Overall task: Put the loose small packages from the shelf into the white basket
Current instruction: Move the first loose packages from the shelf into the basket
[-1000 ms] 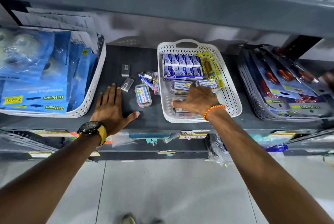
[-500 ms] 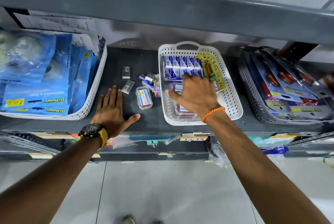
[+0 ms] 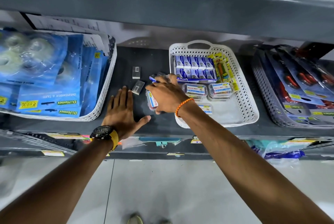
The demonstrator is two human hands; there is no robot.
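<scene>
Left hand (image 3: 124, 113): flat on the dark shelf (image 3: 155, 60), palm down, fingers spread, empty; near the front edge, between the two white baskets. Black watch with yellow strap (image 3: 104, 133) on that wrist.

Right hand (image 3: 167, 95): just left of the white basket (image 3: 252, 113), fingers curled down over a clear plastic box (image 3: 151, 99) with a blue and white label. Thumb and fingers lie on the box; cannot tell whether they have closed on it. Box sits on the shelf, touching or nearly touching the basket's left wall. Orange braided band (image 3: 183, 105) on that wrist.

Left end of shelf: large white basket (image 3: 106, 93) holding blue tape packs (image 3: 47, 86), yellow price stickers showing.

Loose on the shelf, left of the right hand: two small grey packages, one nearer the back (image 3: 136, 72), one just ahead of the left fingertips (image 3: 138, 87). Behind the right fingers: small blue and white packs (image 3: 153, 79), partly hidden, count unclear.

Inside the white basket: blue and white cartons (image 3: 195, 68) in rows at the back, yellow packs (image 3: 223, 70) along the right side, two clear boxes (image 3: 207, 90) side by side mid-basket, another at the front left corner (image 3: 205, 108), partly under the wrist.

Right end of shelf: grey basket (image 3: 267, 100) with carded red-handled tools (image 3: 298, 80).
</scene>
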